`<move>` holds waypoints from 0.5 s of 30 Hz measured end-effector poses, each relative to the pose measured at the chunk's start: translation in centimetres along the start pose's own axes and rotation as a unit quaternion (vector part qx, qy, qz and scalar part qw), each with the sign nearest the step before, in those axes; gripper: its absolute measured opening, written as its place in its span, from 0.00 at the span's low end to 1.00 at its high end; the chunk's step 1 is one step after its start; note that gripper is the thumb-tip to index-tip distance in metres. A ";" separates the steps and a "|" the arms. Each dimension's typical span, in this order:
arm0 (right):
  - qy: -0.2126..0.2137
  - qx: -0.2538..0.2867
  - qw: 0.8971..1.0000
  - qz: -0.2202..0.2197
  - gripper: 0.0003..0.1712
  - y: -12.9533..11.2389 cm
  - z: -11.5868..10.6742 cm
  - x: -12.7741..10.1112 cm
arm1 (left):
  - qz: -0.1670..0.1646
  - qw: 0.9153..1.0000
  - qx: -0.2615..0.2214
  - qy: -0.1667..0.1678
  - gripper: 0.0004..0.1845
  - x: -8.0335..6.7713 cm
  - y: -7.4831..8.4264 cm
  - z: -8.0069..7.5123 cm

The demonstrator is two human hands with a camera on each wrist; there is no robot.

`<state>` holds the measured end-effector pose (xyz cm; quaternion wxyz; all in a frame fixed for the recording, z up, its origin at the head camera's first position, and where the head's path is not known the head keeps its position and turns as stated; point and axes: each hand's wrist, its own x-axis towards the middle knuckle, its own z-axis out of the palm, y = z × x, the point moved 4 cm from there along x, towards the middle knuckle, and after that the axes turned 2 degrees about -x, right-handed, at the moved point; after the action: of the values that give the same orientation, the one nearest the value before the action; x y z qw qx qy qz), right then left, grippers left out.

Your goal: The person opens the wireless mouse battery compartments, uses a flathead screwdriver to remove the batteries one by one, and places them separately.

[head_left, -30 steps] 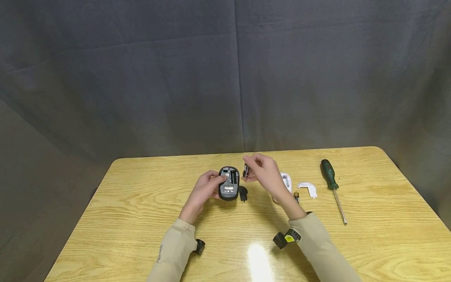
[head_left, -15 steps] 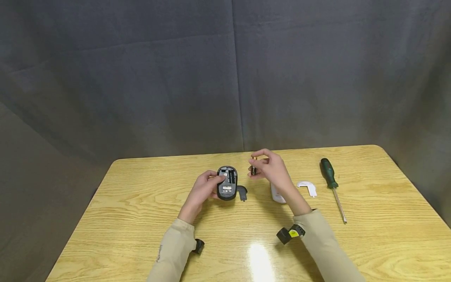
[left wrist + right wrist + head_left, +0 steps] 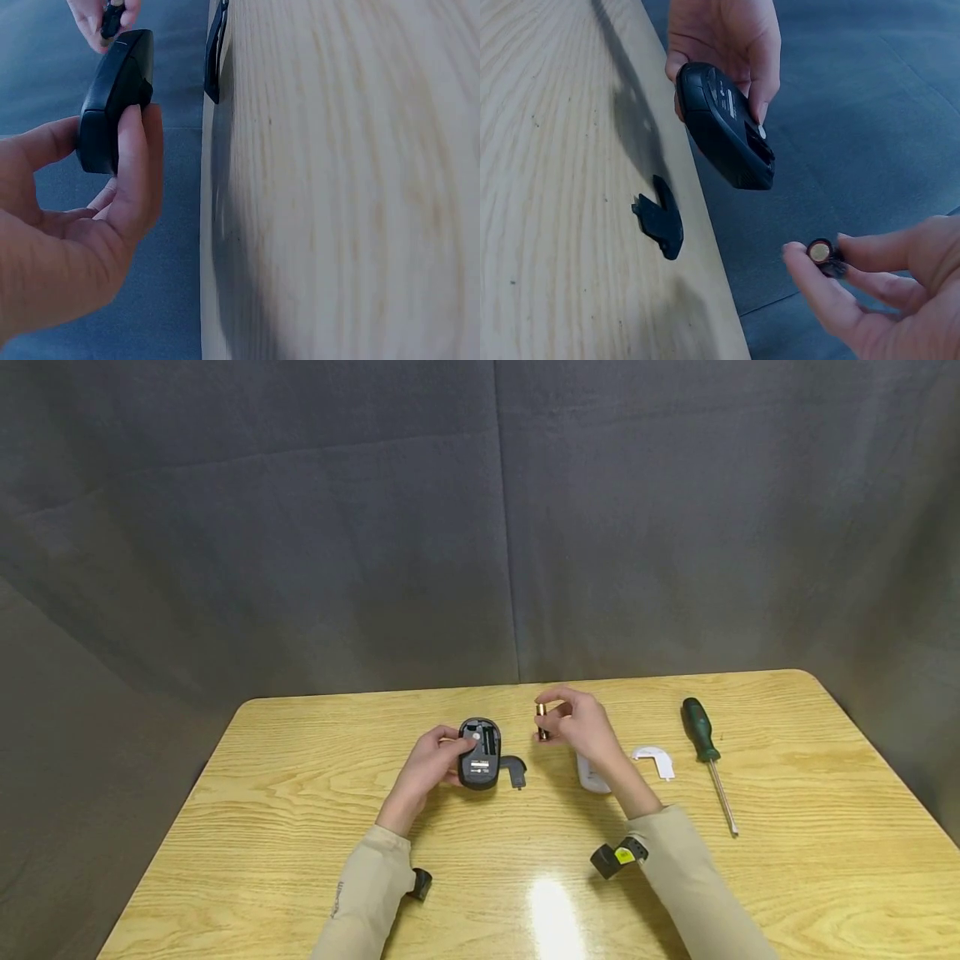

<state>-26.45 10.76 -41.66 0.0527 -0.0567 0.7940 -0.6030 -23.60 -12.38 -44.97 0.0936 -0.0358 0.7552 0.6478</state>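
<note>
My left hand (image 3: 429, 764) holds a black computer mouse (image 3: 480, 772) above the table, thumb on its upturned underside. The mouse's battery compartment (image 3: 490, 741) is uncovered, with a dark slot showing. To the right, my right hand (image 3: 587, 727) pinches a battery (image 3: 542, 727) with a gold end, apart from the mouse. In the right wrist view, the round end of the battery (image 3: 820, 251) faces the camera; a dark piece sits beside it, and I cannot tell whether it is a second battery. A black battery cover (image 3: 515, 770) lies on the table just right of the mouse.
A white mouse (image 3: 592, 777) lies partly hidden under my right wrist. Right of it are a white battery cover (image 3: 657, 761) and a green-handled screwdriver (image 3: 701, 732). A dark curtain (image 3: 375, 568) hangs behind the wooden table (image 3: 285, 793).
My right hand has drawn a little to the right with the battery, which now stands more upright. The left hand and black mouse have shifted slightly left.
</note>
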 end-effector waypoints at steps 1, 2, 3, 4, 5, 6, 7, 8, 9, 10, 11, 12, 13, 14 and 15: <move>-0.004 -0.014 1.000 0.003 0.16 0.2 0.1 0.0 | -0.001 1.000 0.003 0.001 0.18 0.0 -0.1 0.0; -0.009 -0.031 0.999 0.005 0.15 0.3 0.2 0.0 | -0.001 1.000 0.005 0.002 0.18 0.0 -0.1 -0.1; -0.015 -0.045 0.999 0.009 0.15 0.5 0.3 0.0 | -0.003 1.000 0.009 0.003 0.18 0.0 -0.2 -0.1; -0.019 -0.063 0.998 0.013 0.14 0.6 0.4 0.0 | -0.005 1.000 0.013 0.004 0.18 0.0 -0.2 -0.2; -0.026 -0.075 0.997 0.017 0.13 0.8 0.5 0.0 | -0.006 1.000 0.017 0.004 0.18 0.0 -0.2 -0.2; -0.029 -0.091 0.995 0.019 0.13 0.9 0.5 0.0 | -0.008 1.000 0.022 0.004 0.18 -0.1 -0.2 -0.3; -0.034 -0.103 0.994 0.020 0.12 1.1 0.6 -0.1 | -0.011 1.000 0.025 0.003 0.19 -0.1 -0.3 -0.3; -0.040 -0.111 0.993 0.020 0.11 1.2 0.7 -0.1 | -0.012 0.999 0.029 0.004 0.19 0.0 -0.3 -0.3; -0.046 -0.116 0.992 0.020 0.11 1.3 0.8 -0.2 | -0.016 0.999 0.035 0.004 0.19 0.0 -0.3 -0.4; -0.051 -0.123 0.991 0.021 0.10 1.5 0.9 -0.2 | -0.018 0.999 0.040 0.006 0.19 0.0 -0.4 -0.5; -0.057 -0.129 0.990 0.022 0.09 1.6 1.1 -0.2 | -0.020 0.999 0.047 0.008 0.18 0.1 -0.4 -0.6; -0.064 -0.134 0.989 0.022 0.09 1.6 1.2 -0.3 | -0.022 0.998 0.054 0.010 0.18 0.1 -0.5 -0.7; -0.071 -0.140 0.987 0.022 0.08 1.7 1.3 -0.3 | -0.022 0.998 0.063 0.011 0.18 0.1 -0.5 -0.8; -0.075 -0.147 0.986 0.025 0.07 1.8 1.4 -0.3 | -0.022 0.997 0.073 0.013 0.17 0.2 -0.5 -0.9; -0.080 -0.155 0.984 0.028 0.06 2.0 1.5 -0.4 | -0.022 0.996 0.083 0.013 0.16 0.2 -0.5 -1.0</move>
<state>-25.91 9.94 -43.94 0.1234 -0.0899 0.8724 -0.4643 -23.75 -13.39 -45.38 0.1010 -0.0527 0.8065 0.5801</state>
